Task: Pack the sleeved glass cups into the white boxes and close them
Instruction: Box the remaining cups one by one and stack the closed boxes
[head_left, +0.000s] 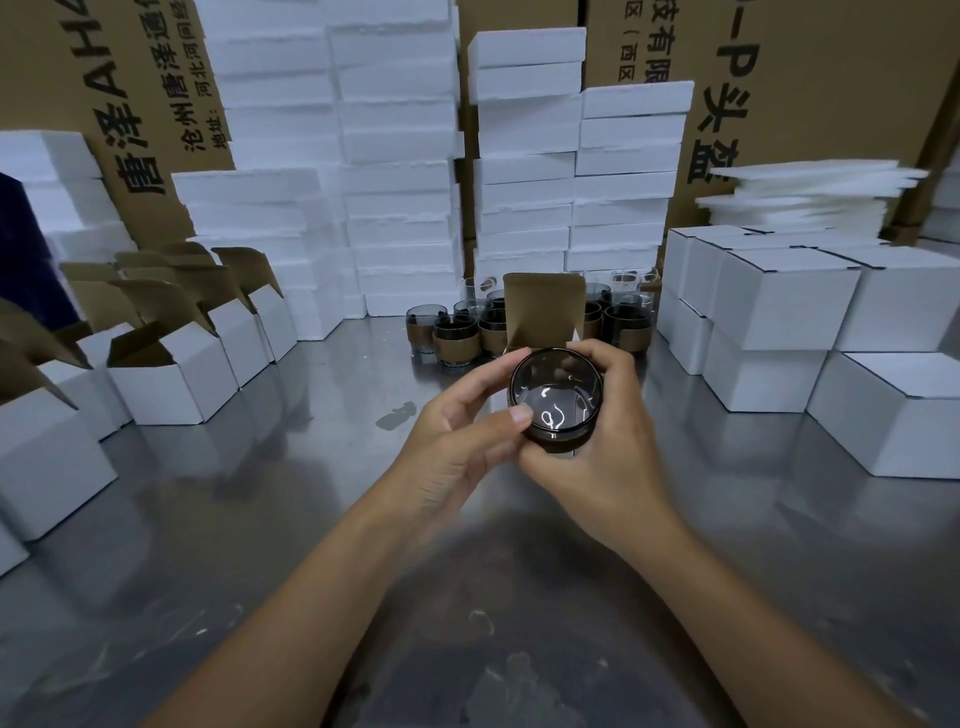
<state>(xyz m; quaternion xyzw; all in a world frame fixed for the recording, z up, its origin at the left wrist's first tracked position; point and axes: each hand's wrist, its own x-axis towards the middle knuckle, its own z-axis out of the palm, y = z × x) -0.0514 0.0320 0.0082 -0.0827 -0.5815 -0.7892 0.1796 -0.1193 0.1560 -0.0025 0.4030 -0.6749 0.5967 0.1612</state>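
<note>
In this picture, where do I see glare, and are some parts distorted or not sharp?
Head view: bright curled highlights lie on the held glass cup. Head view: the metal table mirrors the white boxes as soft smears. Head view: the wide lens leans the foam stacks and cartons outward near the edges; the bottom of the frame looks soft.

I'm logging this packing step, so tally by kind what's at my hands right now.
sleeved glass cup, gripped by left hand and right hand: 1
open box, flap up, just behind the cup: 1
Total: 2
</note>
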